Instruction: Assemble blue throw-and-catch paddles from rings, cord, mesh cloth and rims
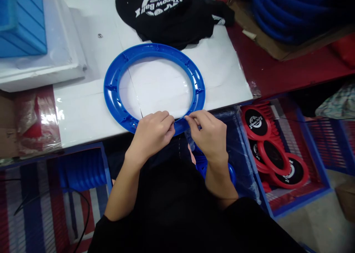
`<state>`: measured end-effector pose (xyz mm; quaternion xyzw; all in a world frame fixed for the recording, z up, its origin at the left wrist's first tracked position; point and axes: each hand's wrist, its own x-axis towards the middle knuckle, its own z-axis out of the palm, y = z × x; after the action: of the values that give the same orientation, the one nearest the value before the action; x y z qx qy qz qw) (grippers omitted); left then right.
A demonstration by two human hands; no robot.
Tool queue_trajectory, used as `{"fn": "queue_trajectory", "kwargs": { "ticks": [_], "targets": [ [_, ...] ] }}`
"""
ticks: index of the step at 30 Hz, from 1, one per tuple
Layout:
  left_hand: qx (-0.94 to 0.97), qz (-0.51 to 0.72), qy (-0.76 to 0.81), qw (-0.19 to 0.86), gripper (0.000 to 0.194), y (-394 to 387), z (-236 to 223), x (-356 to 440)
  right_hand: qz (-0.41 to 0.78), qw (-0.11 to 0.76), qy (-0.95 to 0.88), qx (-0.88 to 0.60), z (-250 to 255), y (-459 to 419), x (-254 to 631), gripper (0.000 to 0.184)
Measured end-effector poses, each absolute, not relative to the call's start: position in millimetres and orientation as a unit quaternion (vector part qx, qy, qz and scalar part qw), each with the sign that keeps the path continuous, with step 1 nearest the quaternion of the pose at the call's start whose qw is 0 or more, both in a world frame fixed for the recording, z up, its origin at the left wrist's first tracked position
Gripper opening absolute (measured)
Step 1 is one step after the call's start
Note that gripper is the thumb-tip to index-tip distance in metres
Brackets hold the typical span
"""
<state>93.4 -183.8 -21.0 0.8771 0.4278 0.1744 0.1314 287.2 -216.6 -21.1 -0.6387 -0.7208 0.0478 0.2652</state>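
A glossy blue plastic ring (111, 88) lies with its hollow, ribbed side up on the white-covered table, its near edge reaching the table's front. Over that near edge my left hand (155, 131) is closed, thumb pressed against the curled fingers. Just to its right, my right hand (209, 133) makes a pinch at the ring's inner rim. A thin blue line runs between the two sets of fingertips; whether it is a separate strip or the rim itself I cannot tell. Beyond the ring lies a heap of black fabric (172, 24) with white "Throw Ball" print.
Left stands a blue bin (27, 20) on white foam (66, 61). A small metallic piece (100, 36) lies on the table. Back right, a cardboard box (266, 48) holds blue rings. Below right, a crate (302, 205) holds red-rimmed black discs; below left, another holds blue rings (83, 171).
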Motion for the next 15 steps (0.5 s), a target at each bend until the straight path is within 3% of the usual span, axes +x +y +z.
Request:
{"fn": "queue_trajectory", "kwargs": {
  "ticks": [7, 15],
  "targets": [
    [0.888, 0.165, 0.407, 0.131, 0.021, -175.4, -18.3, 94.6, 0.074, 0.193, -0.728, -0.654, -10.0, -206.2, 295.7, 0.015],
    [0.885, 0.12, 0.431, 0.129, 0.022, -185.2, -3.0, 107.0, 0.193, 0.211, -0.689, -0.666, -3.3, -207.2, 288.2, 0.02]
  ]
}}
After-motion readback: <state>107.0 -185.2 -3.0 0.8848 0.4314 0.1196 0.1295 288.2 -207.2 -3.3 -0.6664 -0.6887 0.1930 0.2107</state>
